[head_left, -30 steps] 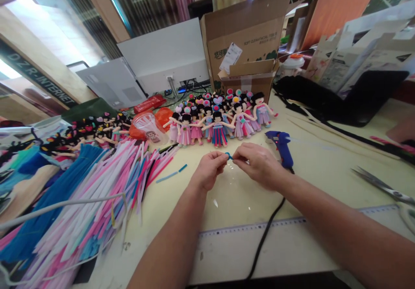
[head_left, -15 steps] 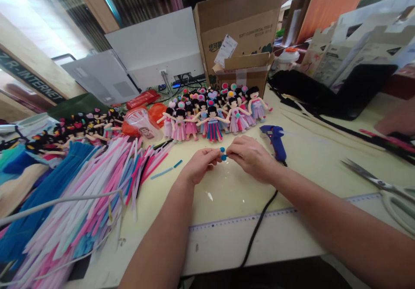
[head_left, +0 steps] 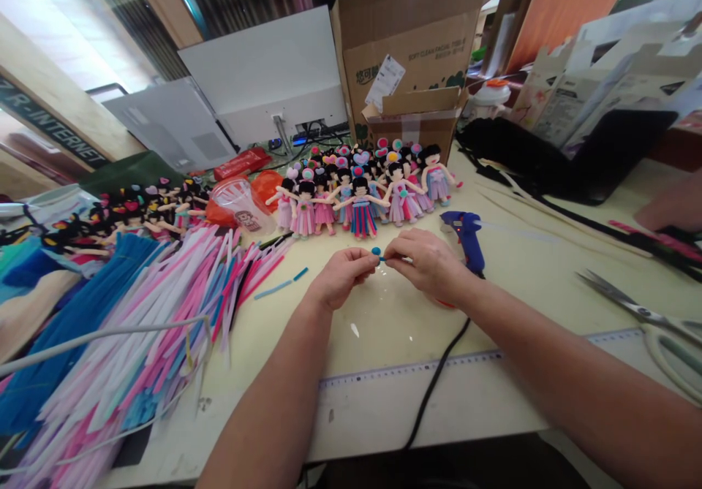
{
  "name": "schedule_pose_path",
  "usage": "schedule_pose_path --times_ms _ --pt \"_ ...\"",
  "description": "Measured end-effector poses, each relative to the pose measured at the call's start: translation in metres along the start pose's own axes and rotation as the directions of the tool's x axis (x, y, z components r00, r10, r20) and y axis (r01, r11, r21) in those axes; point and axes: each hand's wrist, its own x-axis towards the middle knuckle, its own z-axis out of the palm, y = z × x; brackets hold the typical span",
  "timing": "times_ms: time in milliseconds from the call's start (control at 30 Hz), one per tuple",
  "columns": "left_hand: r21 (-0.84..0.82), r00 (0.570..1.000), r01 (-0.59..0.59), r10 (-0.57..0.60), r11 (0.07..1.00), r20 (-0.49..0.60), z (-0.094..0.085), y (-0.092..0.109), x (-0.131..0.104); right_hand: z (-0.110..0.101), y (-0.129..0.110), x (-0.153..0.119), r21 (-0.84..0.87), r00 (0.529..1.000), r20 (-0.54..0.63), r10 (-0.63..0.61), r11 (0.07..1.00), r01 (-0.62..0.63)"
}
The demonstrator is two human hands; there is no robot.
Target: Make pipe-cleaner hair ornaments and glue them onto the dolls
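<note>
Over the middle of the table, a short blue pipe cleaner with a rounded, coiled end shows between the fingertips of both hands. My left hand pinches it from the left, thumb and forefinger pressed together. From the right, my right hand is closed on its other end, and the fingers hide part of it. Just beyond the right wrist lies a blue glue gun. Two cut blue pipe cleaner pieces rest left of my left hand.
Pipe cleaner dolls stand in a group behind my hands, before a cardboard box. Loose pipe cleaners cover the left side. Scissors lie at the right, a ruler along the front. A black cord crosses the edge.
The blue pipe cleaner has turned between my fingers: two blue rounded ends showed before, now one and a thin stretch. A bit of red now shows under my right wrist.
</note>
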Motion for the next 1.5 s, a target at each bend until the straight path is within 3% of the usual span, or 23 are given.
schedule_pose_path --times_ms 333,533,733,900,1033,1200,1367,1500 --pt "-0.125 0.983 -0.054 0.03 0.991 -0.181 0.014 -0.008 0.005 0.006 -0.013 -0.001 0.101 0.988 -0.014 0.151 0.984 -0.149" --pt "-0.121 0.966 -0.057 0.024 0.991 -0.258 0.019 -0.009 0.005 0.01 -0.008 -0.001 0.102 0.989 -0.032 0.147 0.984 -0.144" --pt "-0.033 0.99 0.087 -0.09 0.996 -0.107 0.008 0.001 -0.001 0.006 0.003 0.0 0.042 1.0 0.024 0.002 0.999 -0.003" --pt "0.147 0.998 0.06 -0.057 0.987 -0.026 0.001 0.002 -0.002 0.004 0.002 0.0 0.01 0.995 0.081 -0.051 0.999 0.05" --pt "0.165 0.999 0.039 -0.036 0.985 -0.021 0.002 0.002 -0.001 0.004 0.003 0.001 0.014 0.995 0.079 -0.055 0.998 0.054" --pt "0.004 0.999 0.028 -0.028 1.0 -0.043 0.002 0.001 0.0 0.003 0.006 0.001 0.069 0.999 -0.018 -0.029 0.997 0.03" --pt "-0.222 0.992 0.017 -0.045 0.975 -0.119 0.009 -0.001 0.003 0.0 -0.005 0.001 0.146 0.996 -0.016 0.083 0.986 -0.08" --pt "-0.303 0.983 0.011 -0.066 0.953 -0.173 0.016 -0.002 0.003 0.002 -0.012 0.001 0.181 0.988 -0.014 0.153 0.972 -0.148"
